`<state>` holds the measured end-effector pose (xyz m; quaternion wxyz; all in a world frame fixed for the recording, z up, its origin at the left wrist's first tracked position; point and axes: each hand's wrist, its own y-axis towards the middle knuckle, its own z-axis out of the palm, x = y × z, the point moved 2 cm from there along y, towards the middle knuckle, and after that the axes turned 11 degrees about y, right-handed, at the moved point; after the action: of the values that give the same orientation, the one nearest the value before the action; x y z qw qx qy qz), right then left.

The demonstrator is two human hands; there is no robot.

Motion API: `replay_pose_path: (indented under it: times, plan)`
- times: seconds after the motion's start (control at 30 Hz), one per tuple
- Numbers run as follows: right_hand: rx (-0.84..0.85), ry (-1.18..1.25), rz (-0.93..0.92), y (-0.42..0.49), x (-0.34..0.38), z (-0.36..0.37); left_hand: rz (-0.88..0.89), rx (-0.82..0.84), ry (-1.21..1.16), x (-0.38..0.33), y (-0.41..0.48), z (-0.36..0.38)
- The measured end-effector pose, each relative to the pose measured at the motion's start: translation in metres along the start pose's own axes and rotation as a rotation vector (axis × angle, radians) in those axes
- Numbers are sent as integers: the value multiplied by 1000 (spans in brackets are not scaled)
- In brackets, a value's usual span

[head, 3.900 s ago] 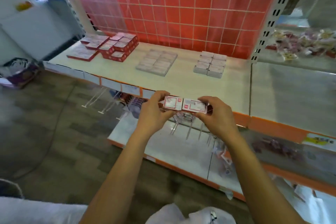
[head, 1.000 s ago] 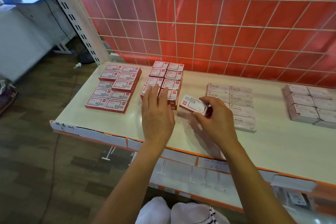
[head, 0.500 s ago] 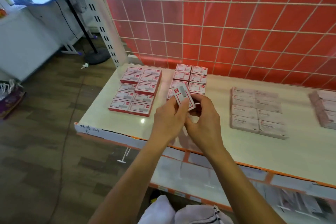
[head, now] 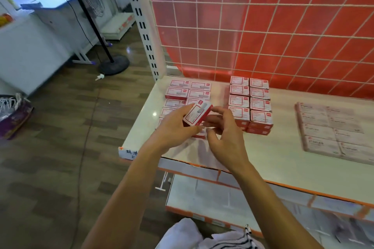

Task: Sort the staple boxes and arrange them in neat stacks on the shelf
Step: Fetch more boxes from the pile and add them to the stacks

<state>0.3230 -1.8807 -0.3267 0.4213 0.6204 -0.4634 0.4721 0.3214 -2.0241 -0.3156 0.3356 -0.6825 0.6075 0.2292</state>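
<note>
Cream shelf, near its left edge: a flat group of red-and-white staple boxes, partly hidden by the left hand. That hand pinches one small red-and-white cardboard staple box between thumb and fingers, tilted above the group. Right hand just beside the box's right end, fingers loosely curled, contact cannot be told. Taller red-and-white stack toward the back edge, pale grey boxes toward the right edge; best to level the held box, square it with its neighbours, then lower flat.
</note>
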Motion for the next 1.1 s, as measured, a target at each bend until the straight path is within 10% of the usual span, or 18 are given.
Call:
replay_pose_path:
  times: [0.53,1.1]
  plan:
    - [-148,-177,39,24,-9,48,19,-157,420,70,35,-56]
    - [-192,-163,232,46,-7,51,15,-204,238,77,63,-52]
